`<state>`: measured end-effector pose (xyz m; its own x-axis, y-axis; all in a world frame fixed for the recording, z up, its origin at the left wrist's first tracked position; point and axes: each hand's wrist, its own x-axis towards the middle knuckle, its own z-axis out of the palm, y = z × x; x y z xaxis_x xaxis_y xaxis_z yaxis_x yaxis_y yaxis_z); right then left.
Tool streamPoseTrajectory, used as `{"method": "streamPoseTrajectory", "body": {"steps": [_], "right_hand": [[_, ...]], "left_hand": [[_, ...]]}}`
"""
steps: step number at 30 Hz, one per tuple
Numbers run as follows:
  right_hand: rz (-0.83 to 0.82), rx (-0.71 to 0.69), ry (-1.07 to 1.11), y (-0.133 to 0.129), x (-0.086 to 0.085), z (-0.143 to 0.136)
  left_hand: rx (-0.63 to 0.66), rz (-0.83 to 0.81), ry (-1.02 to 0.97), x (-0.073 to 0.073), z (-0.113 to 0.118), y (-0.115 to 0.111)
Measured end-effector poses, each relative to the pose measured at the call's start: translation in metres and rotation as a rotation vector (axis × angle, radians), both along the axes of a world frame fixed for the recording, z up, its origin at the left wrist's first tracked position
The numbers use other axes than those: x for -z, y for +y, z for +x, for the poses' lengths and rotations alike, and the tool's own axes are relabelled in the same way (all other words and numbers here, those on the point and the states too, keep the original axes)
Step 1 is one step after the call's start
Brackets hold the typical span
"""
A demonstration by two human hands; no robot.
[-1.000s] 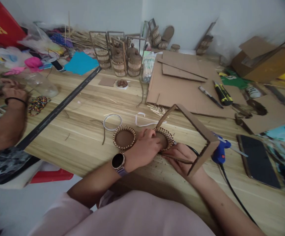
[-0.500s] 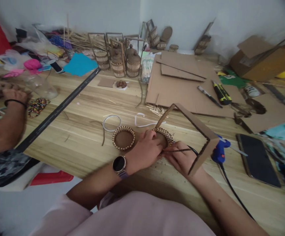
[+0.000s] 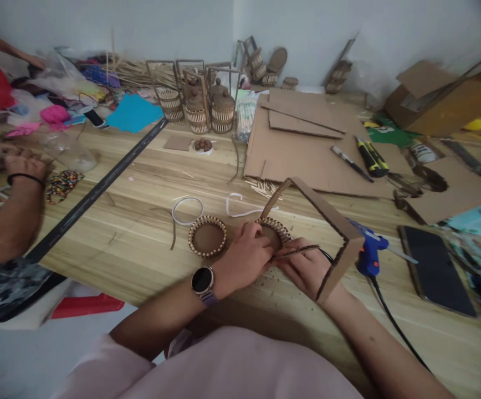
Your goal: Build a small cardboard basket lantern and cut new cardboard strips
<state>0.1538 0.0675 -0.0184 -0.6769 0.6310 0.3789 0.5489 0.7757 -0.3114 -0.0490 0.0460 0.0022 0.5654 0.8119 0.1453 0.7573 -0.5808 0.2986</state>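
Observation:
A small round basket with a stick-lined wall lies between my hands. My left hand, with a watch at the wrist, grips its near left rim, fingers bent over the edge. At its near right side my right hand is closed on the cardboard strip frame, which is bent into an angular handle and rises over that hand. One end of the strip passes behind the basket's far side. Beside my left hand sits a second round basket, with a white ring just beyond it.
A blue glue gun and a phone lie at right. Cardboard sheets, a knife and finished baskets stand or lie farther back. Another person's hand is at left, near beads.
My hands keep nearly the same hold, and the cardboard frame has shifted slightly left. Another person's arm now shows at the upper left.

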Motion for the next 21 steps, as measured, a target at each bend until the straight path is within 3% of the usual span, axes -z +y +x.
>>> {"method": "streamPoseTrajectory", "body": {"steps": [21], "right_hand": [[0.081, -0.002, -0.038, -0.0013, -0.0005, -0.0016]], "left_hand": [[-0.012, 0.012, 0.017, -0.0003, -0.0004, 0.0003]]}}
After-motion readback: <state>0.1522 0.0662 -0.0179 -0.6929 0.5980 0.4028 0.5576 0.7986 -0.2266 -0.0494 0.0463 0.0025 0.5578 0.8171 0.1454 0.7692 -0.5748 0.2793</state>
